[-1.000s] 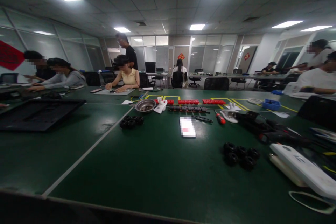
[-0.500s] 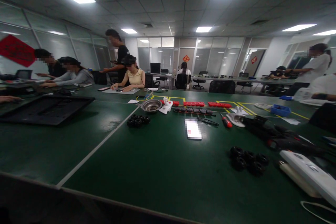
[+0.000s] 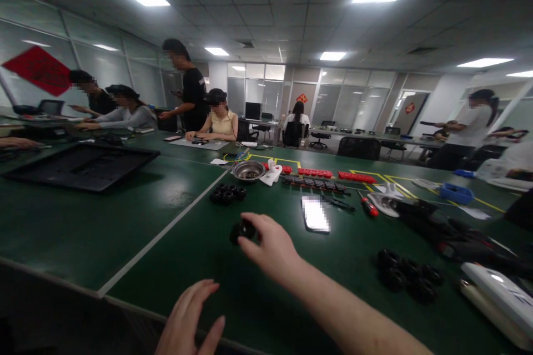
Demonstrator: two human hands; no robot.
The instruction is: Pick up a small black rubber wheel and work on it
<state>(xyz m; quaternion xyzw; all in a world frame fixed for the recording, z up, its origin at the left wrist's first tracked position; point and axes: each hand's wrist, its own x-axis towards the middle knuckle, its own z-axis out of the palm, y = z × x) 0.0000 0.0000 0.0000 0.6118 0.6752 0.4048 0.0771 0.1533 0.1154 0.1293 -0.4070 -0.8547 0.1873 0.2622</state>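
Note:
My right hand reaches out over the green table, its thumb and fingers closed around a small round black part, possibly a wheel. The fingers hide some of it. Lower down, near the table's front edge, my left hand holds nothing; its fingers are stretched out and the thumb stands apart. Just beyond my right hand, a cluster of similar black parts sits on the table. Another cluster of them lies to the right of my right forearm.
A lit phone lies mid-table beside black tweezers. Behind are a metal bowl, a black strip of parts, red trays and a red-handled screwdriver. A black panel lies left. Co-workers sit and stand around.
Both my hands have come into view from below. My right hand now has a round black part in its grip. The view has shifted slightly, so the table contents appear farther right and lower.

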